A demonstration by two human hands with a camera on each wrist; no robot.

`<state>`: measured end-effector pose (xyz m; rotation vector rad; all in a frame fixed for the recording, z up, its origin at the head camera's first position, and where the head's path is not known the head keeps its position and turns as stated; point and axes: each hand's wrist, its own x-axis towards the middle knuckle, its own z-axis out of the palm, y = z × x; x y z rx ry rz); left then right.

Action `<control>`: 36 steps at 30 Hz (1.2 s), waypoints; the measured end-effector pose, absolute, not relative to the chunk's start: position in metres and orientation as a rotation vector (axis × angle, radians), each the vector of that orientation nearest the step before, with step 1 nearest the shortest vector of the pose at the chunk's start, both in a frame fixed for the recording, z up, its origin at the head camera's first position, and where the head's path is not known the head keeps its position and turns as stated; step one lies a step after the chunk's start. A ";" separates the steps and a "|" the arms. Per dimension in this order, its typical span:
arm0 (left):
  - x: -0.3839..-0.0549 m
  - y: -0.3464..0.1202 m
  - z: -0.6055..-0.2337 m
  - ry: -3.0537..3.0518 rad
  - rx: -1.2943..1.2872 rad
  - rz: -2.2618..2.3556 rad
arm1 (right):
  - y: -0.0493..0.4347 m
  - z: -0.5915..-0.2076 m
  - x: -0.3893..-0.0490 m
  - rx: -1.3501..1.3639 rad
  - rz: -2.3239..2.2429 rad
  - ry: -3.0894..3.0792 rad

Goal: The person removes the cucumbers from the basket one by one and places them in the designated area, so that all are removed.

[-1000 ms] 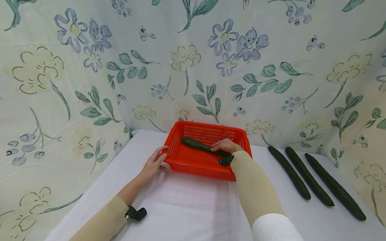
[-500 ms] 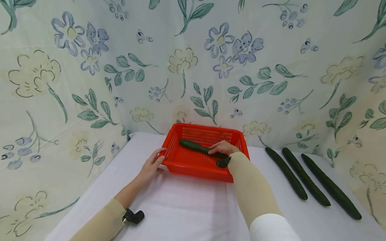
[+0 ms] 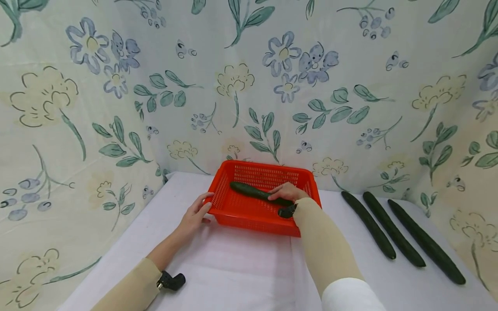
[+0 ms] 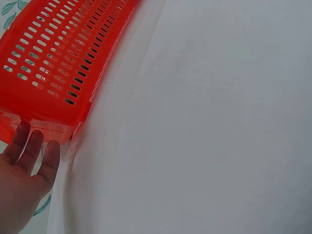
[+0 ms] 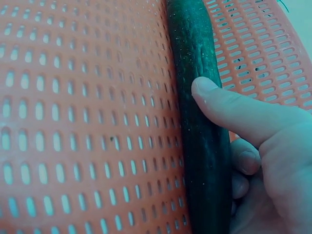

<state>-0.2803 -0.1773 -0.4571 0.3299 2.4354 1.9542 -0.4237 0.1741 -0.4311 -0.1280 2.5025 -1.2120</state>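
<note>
A red perforated plastic basket (image 3: 241, 216) stands on a white-covered table, with a dark green cucumber (image 3: 249, 191) lying inside. Around the cucumber's right part my right hand (image 3: 288, 193) is closed. The right wrist view shows the thumb on top of the cucumber (image 5: 202, 161) and curled fingers along its other side. My left hand (image 3: 193, 216) holds the basket's left rim near the front corner. In the left wrist view, several fingers (image 4: 29, 148) touch the basket's outer wall (image 4: 44, 97); the thumb is not visible there.
Three more cucumbers (image 3: 367, 224), (image 3: 393, 229), (image 3: 426, 242) lie side by side on the white cloth (image 3: 249, 276), right of the basket. Behind the basket hangs a floral curtain (image 3: 218, 99), which also closes off both sides.
The view has shifted slightly. Both hands keep their places, the right on the cucumber and the left on the basket rim; nothing else has visibly moved.
</note>
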 end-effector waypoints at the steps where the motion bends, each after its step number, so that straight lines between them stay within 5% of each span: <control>1: -0.281 -0.178 -0.457 2.434 0.322 1.959 | 0.173 -0.431 -0.423 -0.126 -1.211 2.504; 36: -0.281 -0.177 -0.457 2.444 0.299 1.958 | 0.172 -0.416 -0.427 -0.260 -1.220 2.549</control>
